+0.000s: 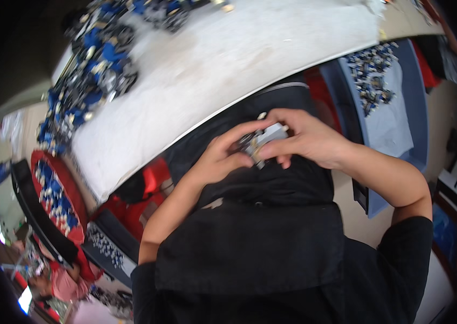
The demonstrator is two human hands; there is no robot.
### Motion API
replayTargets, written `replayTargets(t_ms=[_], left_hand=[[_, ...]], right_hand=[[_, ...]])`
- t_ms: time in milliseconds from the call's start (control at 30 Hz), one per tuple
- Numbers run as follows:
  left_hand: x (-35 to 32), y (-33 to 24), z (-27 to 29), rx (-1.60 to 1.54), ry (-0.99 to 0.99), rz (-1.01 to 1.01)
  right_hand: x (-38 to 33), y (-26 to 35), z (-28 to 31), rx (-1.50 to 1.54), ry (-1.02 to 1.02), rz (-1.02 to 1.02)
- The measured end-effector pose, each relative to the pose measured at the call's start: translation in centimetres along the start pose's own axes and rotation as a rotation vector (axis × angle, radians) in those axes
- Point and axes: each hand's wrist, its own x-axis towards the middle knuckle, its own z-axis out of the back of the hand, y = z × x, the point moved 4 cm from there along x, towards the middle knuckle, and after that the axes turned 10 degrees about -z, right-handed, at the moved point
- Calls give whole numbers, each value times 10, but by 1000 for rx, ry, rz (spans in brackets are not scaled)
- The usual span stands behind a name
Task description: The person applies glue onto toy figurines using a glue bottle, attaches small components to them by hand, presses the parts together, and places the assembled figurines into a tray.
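Observation:
Above my lap, both hands hold a small grey boxy part (pixel 272 133) with dark and beige bits on it. My right hand (pixel 313 138) pinches it between thumb and fingers. My left hand (pixel 218 155) closes on its dark side, with thumb and index finger against it. The part's exact kind cannot be made out, and the fingers cover some of it. A small whitish tip shows just above the left fingers.
The white-covered table (pixel 212 59) lies ahead, with a heap of blue, black and cream parts (pixel 101 67) along its left and far side. At right stands a blue-grey bin (pixel 420 119) of similar parts. A red round tub (pixel 80 202) stands left, near a seated person (pixel 66 283).

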Motion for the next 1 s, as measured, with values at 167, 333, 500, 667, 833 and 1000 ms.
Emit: replayTargets(t_ms=[167,333,500,667,833,1000], left_hand=[[-1,-24,-20,387,155,-113],[12,-45,-42,415,402,-66],[61,-49,-56,595,411,-177],[32,-76,-18,648,49,-181],[8,-107,-4,688,-159,-189],[-44,-140,12,801,-468,-132]], right_hand=[[-25,-18,-7,-81,-4,179],[-53,-31,-11,-186,-161,427],[-78,-14,54,-78,-392,455],[-109,-8,224,-115,-1294,678],[-149,-139,491,-59,-1705,415],[-63,-168,512,-574,-1769,-163]])
